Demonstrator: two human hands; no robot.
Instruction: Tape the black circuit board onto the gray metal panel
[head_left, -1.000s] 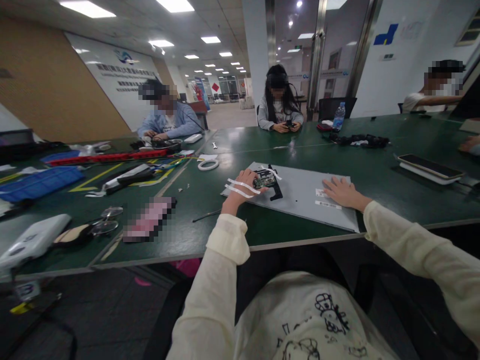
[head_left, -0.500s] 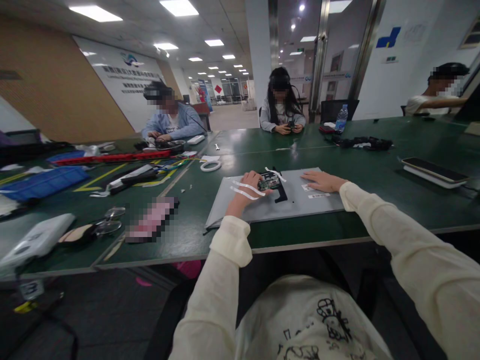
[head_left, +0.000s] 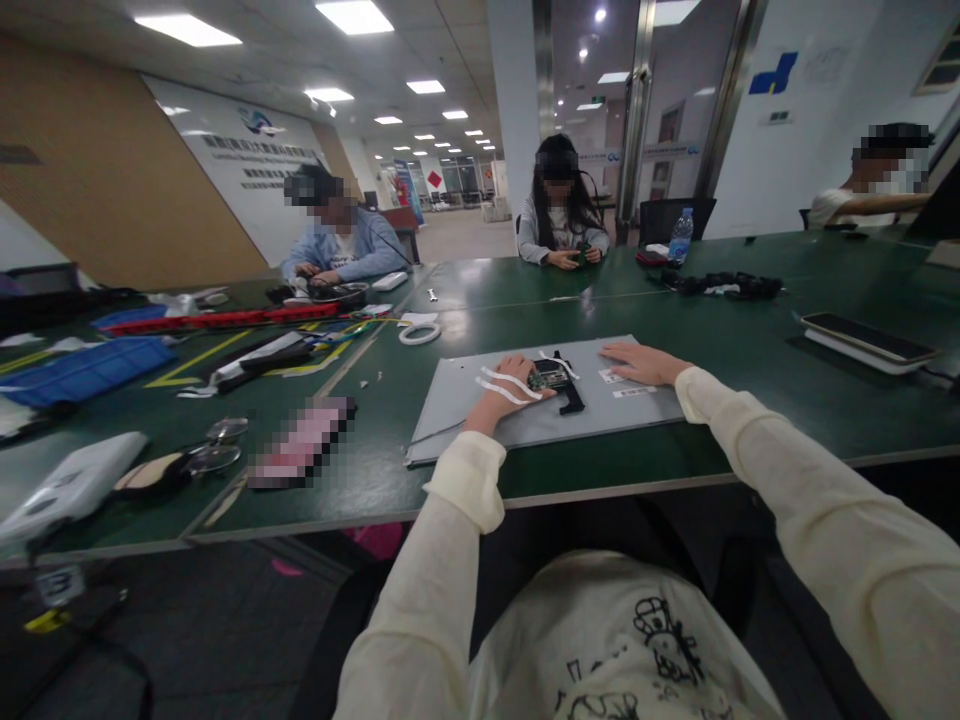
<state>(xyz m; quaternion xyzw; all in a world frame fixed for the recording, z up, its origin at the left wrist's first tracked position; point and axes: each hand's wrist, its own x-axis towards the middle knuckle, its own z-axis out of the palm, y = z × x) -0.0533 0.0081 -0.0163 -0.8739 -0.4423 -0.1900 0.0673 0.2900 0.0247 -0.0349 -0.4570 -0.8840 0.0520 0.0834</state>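
A flat grey panel [head_left: 465,400] lies on the green table in front of me, with white labels [head_left: 634,393] near its right end. My left hand [head_left: 504,390] is closed round the left side of a small green circuit board [head_left: 551,378] over the panel's middle. White strips run across the back of that hand, and another white strip [head_left: 559,364] crosses the board. A black bracket-like part [head_left: 572,397] sits at the board's right side; whether they are joined I cannot tell. My right hand [head_left: 641,361] rests flat on the panel's right end, fingers stretched out.
To the left lie a pink phone-like object [head_left: 302,445], glasses [head_left: 219,445], a white device [head_left: 75,485], and a blue tray [head_left: 90,368]. A white ring [head_left: 419,333] sits beyond the panel. A phone [head_left: 866,338] lies at right. Several people sit around the table.
My left hand has moved slightly to the right with the circuit board, and the black part has shifted right too. My right hand has stayed flat on the panel.
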